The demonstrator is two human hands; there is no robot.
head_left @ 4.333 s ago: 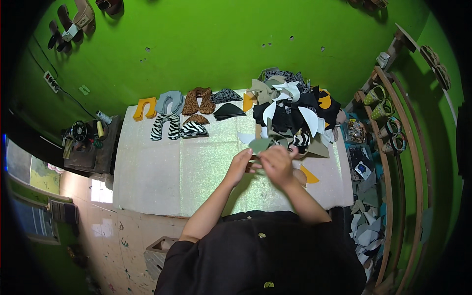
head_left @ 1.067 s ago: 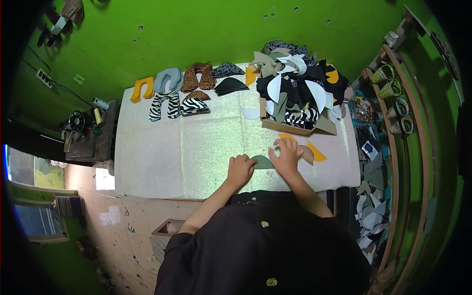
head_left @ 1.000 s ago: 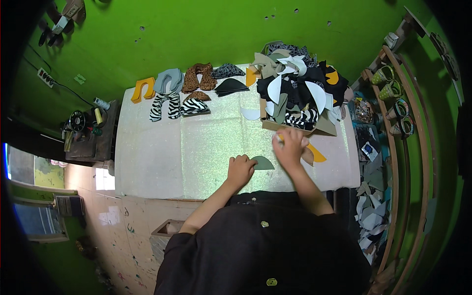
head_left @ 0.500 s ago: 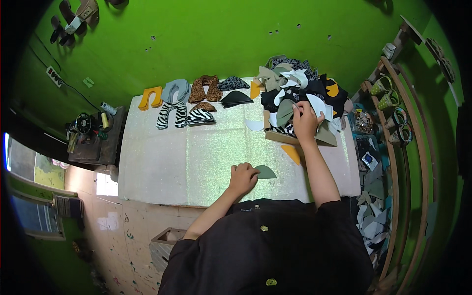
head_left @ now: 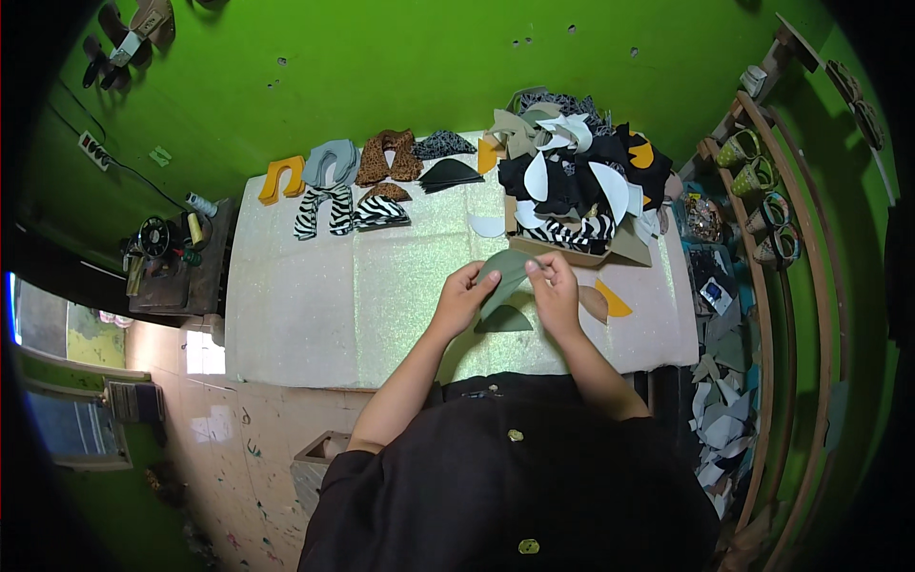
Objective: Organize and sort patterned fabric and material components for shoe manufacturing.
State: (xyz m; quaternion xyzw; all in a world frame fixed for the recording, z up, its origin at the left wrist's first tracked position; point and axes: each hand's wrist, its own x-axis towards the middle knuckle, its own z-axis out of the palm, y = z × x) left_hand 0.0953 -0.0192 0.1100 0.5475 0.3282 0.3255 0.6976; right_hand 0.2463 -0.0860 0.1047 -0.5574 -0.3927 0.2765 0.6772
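Sage-green curved piece of thin sheet material (head_left: 504, 268) is over the pale, rectangular counter (head_left: 286, 315), a flat green half-disc (head_left: 505, 321) at its six o'clock. Your left hand (head_left: 461, 297) pinches its nine-o'clock side, your right hand (head_left: 557, 294) its three-o'clock — grip lightly, lest it crease.

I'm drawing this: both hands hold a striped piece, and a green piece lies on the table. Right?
Not quite: the held piece is green, not striped, as the head view shows. The left hand and right hand hold it, and another green piece lies on the table.
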